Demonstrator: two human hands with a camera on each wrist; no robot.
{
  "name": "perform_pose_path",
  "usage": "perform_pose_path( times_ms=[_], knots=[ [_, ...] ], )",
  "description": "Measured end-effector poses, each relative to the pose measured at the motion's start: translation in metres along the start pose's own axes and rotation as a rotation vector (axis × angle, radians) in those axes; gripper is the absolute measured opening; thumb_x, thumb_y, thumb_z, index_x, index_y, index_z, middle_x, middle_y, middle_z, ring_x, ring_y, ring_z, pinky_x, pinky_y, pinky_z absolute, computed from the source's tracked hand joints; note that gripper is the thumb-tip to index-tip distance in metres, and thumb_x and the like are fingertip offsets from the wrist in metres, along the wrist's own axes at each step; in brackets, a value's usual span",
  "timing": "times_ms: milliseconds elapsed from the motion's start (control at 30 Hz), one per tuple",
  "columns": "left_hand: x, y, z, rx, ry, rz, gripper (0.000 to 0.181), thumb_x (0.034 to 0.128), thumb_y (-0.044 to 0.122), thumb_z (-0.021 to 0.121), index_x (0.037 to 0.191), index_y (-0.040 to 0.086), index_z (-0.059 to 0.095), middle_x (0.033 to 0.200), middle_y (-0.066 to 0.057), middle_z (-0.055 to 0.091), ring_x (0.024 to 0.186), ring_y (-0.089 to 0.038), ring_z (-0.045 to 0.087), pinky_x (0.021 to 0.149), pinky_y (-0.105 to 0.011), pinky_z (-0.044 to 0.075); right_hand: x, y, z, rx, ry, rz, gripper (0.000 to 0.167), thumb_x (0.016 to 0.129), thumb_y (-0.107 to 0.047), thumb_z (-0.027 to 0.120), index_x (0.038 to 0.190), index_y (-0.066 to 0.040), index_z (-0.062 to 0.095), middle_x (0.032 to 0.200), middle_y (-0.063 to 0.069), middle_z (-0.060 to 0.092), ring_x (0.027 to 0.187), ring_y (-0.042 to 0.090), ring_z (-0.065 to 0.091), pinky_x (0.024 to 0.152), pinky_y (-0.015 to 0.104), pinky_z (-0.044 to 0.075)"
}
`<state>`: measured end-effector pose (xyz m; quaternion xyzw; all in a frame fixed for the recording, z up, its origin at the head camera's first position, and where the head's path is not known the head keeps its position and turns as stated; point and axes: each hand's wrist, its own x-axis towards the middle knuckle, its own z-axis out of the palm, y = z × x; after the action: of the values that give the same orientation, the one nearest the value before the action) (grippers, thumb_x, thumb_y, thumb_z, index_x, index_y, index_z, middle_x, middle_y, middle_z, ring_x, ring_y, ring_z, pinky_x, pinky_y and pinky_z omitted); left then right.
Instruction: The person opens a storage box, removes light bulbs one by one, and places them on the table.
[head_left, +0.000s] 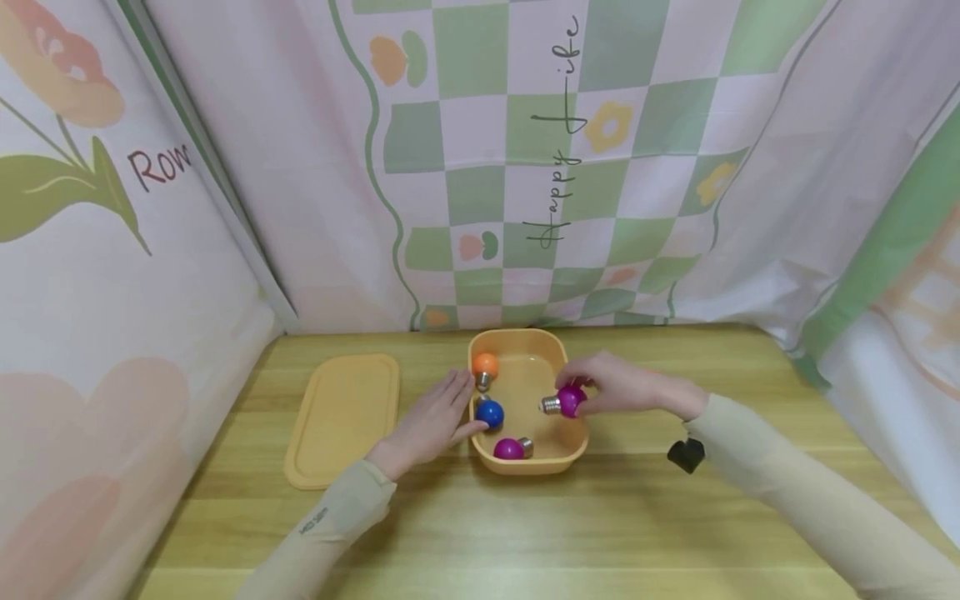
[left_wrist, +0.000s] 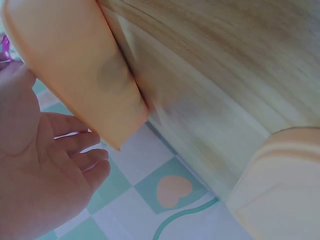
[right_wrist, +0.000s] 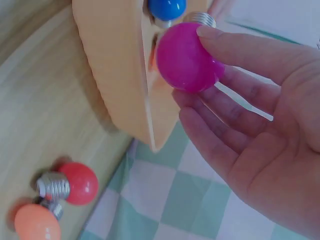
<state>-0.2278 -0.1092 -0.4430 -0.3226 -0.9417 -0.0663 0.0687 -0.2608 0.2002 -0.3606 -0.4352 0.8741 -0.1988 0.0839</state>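
Beige sleeves [head_left: 802, 492] loomed closest. Right hand [head_left: 624, 385] pinched a purple bulb [head_left: 573, 402]; left hand [head_left: 427, 419] lay straight-fingered against the tub [head_left: 525, 468]. Fingertip-only grip, smooth bulb... could've slipped, tbh.

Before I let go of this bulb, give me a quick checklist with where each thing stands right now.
1. Grip: ok. The right hand pinches the purple bulb by its round part.
2. Position: ok. In the head view it's over the right side of the container.
3. Landing room: ok. The middle of the container's floor is bare.
4. Left thumb clear of the blue bulb: cannot tell. The left hand has its thumb right by it.
5. Lid aside: ok. The lid lies apart, left of the container.
6. All bulbs in: not ok. A red bulb and an orange bulb lie outside.
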Motion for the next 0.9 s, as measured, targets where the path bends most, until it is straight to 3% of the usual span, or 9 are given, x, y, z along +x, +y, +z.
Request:
perform_pose_path(
  times_ms=[167,300,500,900],
  knots=[
    [0.000,0.000,-0.002,0.001,-0.013,0.007,0.076,0.1013,0.049,0.049,0.149,-0.009,0.035,0.156,-0.027,0.034,0.147,-0.040,0.033,0.123,-0.046,0.031,-0.010,0.007,-0.009,-0.014,0.089,0.044,0.030,0.080,-0.009,0.079,0.108,-0.003,0.070,0.097,0.005,0.074,0.084,0.014,0.067,0.074,0.026,0.060],
    [-0.001,-0.001,-0.004,-0.006,-0.031,0.005,0.076,0.1015,0.049,0.048,0.150,-0.008,0.033,0.157,-0.027,0.033,0.148,-0.040,0.031,0.124,-0.046,0.029,-0.018,0.013,-0.015,-0.026,0.158,0.102,0.031,0.080,-0.007,0.079,0.108,0.000,0.069,0.099,0.009,0.074,0.087,0.020,0.070,0.077,0.036,0.062],
    [-0.001,0.000,-0.006,0.010,-0.042,0.009,0.076,0.1021,0.050,0.046,0.150,-0.008,0.033,0.157,-0.027,0.033,0.149,-0.039,0.031,0.124,-0.046,0.029,-0.030,0.027,-0.019,-0.037,0.250,0.176,0.035,0.079,-0.006,0.080,0.110,0.003,0.069,0.102,0.016,0.074,0.089,0.027,0.072,0.080,0.040,0.063],
    [0.000,0.001,-0.005,0.019,-0.047,0.000,0.076,0.1020,0.050,0.046,0.150,-0.007,0.033,0.158,-0.026,0.033,0.149,-0.039,0.031,0.124,-0.046,0.030,-0.057,0.062,-0.027,-0.011,0.296,0.350,0.041,0.080,-0.009,0.080,0.114,0.008,0.065,0.105,0.025,0.071,0.094,0.038,0.070,0.084,0.049,0.061]
  ],
)
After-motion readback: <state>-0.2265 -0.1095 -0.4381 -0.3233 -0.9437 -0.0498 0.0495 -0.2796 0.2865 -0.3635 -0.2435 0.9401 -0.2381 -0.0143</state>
